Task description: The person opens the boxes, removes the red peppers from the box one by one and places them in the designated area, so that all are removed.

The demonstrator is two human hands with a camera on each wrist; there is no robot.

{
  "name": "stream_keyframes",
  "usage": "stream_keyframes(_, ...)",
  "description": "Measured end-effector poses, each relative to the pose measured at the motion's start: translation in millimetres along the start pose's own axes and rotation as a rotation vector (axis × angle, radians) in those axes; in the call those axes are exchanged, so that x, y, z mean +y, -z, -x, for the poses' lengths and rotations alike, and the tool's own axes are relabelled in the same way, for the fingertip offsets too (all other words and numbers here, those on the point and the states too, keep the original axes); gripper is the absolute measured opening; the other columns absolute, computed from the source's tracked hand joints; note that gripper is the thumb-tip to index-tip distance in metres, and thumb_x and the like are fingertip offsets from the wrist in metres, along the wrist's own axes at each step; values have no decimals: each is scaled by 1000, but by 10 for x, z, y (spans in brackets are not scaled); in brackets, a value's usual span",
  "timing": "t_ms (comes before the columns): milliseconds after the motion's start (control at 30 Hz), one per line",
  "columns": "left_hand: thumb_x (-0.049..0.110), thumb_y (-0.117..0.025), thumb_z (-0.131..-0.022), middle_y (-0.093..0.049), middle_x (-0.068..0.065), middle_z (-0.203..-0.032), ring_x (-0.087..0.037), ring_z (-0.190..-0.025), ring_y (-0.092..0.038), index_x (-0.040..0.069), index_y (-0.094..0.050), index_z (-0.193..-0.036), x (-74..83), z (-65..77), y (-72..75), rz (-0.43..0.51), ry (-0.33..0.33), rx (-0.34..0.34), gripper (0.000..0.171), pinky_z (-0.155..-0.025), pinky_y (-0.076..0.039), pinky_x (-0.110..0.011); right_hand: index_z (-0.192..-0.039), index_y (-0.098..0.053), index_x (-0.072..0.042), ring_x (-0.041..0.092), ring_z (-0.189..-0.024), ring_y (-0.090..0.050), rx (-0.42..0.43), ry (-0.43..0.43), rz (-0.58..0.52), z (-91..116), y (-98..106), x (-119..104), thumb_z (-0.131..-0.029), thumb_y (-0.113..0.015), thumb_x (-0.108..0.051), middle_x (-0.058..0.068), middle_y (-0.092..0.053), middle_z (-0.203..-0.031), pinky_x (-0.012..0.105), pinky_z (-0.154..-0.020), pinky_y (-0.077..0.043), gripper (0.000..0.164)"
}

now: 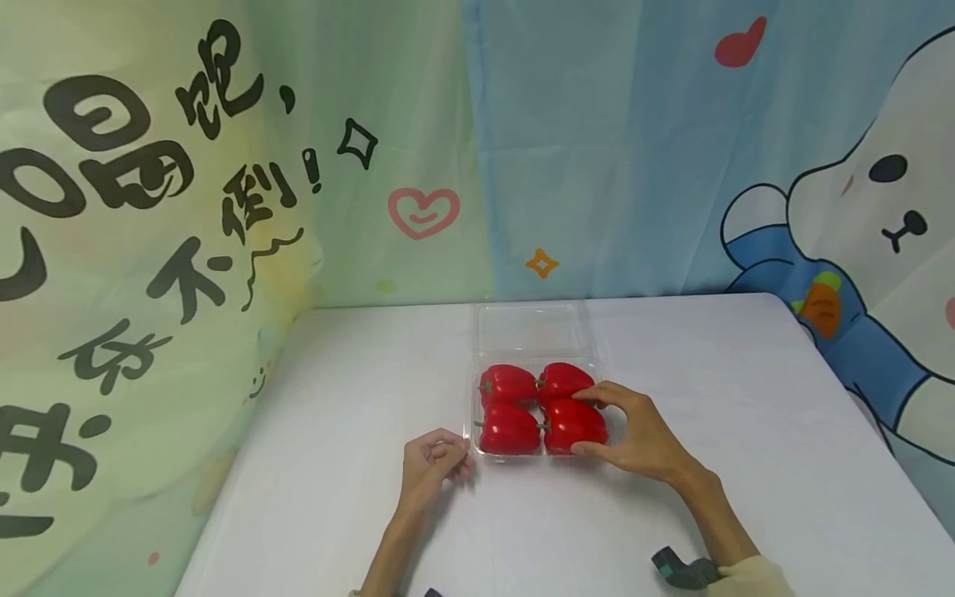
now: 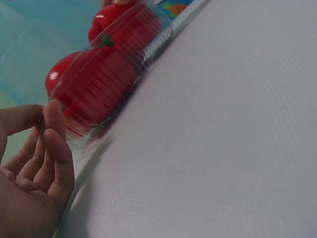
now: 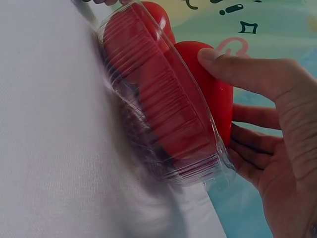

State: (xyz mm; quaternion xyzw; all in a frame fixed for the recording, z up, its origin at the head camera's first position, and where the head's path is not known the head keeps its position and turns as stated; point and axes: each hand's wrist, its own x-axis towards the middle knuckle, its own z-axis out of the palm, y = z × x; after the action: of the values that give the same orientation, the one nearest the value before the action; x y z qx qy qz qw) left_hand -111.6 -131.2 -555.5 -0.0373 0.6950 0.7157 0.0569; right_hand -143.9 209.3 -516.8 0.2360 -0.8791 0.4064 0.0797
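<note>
Several red bell peppers sit in a clear plastic clamshell box (image 1: 472, 406), two by two, with green stems pointing left. My right hand (image 1: 642, 431) holds the front right bell pepper (image 1: 574, 424), thumb at its near side and fingers at its far side. In the right wrist view this bell pepper (image 3: 218, 94) stands partly above the box's rim, under the thumb. My left hand (image 1: 436, 466) is at the box's front left corner, with thumb and forefinger pinching the rim. The left wrist view shows these fingertips (image 2: 53, 111) against the box edge, other fingers loosely curled.
The box's clear lid (image 1: 533, 330) lies folded back toward the rear of the white table (image 1: 336, 390). A printed curtain (image 1: 567, 149) hangs behind and to the left of the table. A dark strap device (image 1: 682, 570) is on the right wrist.
</note>
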Motion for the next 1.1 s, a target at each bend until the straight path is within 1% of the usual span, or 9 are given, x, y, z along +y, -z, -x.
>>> stream_keyframes(133, 7, -73, -101, -79, -21, -83, -11, -65, -69, -9, -70, -99, 8, 12, -14, 8, -3, 3, 17, -62, -56, -19, -135, -72, -14, 21, -115, -72, 14, -21, -34, 20, 11, -2, -72, -102, -23, 5, -76, -131, 55, -95, -66, 71)
stream_keyframes(267, 7, -73, -102, -78, -25, -85, -11, -66, -70, -10, -70, -99, 13, 17, -14, 4, -6, 8, 17, -63, -56, -19, -137, -72, -16, 19, -116, -71, 25, -31, -54, 20, 8, 19, -73, -101, -23, 3, -76, -132, 51, -96, -66, 70)
stream_keyframes(467, 8, -72, -103, -77, -31, -88, -12, -66, -70, -10, -70, -100, 7, 18, -17, -5, -8, 7, 18, -64, -57, -20, -138, -71, -16, 17, -119, -69, 36, -35, -70, 25, 3, 43, -74, -101, -22, 3, -75, -134, 49, -98, -66, 71)
stream_keyframes(600, 9, -73, -103, -77, -31, -88, -11, -66, -70, -9, -70, -100, 2, 17, -18, 1, -7, 4, 18, -64, -57, -19, -138, -71, -16, 15, -120, -68, 45, -38, -87, 33, -5, 47, -74, -101, -20, 4, -75, -134, 36, -99, -65, 71)
stream_keyframes(667, 9, -73, -103, -77, -30, -88, -11, -66, -70, -9, -70, -101, 1, 15, -17, 1, -9, 0, 19, -64, -57, -20, -138, -71, -17, 13, -120, -67, 52, -39, -95, 36, -10, 46, -74, -100, -20, 3, -75, -134, 31, -100, -63, 70)
stream_keyframes(733, 10, -73, -103, -78, -30, -88, -11, -66, -70, -9, -71, -101, -2, 14, -14, -1, -6, 1, 19, -64, -58, -20, -138, -71, -17, 12, -120, -67, 57, -35, -101, 38, -17, 46, -75, -100, -20, 3, -75, -134, 28, -100, -62, 70)
stream_keyframes(933, 9, -74, -101, -79, -23, -85, -12, -66, -71, -8, -71, -100, -8, 20, -8, -2, 16, 7, 17, -64, -57, -20, -138, -72, -18, 9, -119, -67, 72, -22, -112, 56, -37, 55, -74, -100, -20, 2, -75, -133, 25, -100, -61, 70)
stream_keyframes(1100, 8, -74, -100, -79, -20, -84, -12, -66, -71, -8, -70, -100, -3, 16, -11, 6, 16, 5, 17, -63, -56, -20, -138, -72, -18, 14, -121, -68, 89, -22, -124, 54, -24, 46, -74, -100, -19, 3, -75, -133, 24, -102, -59, 70)
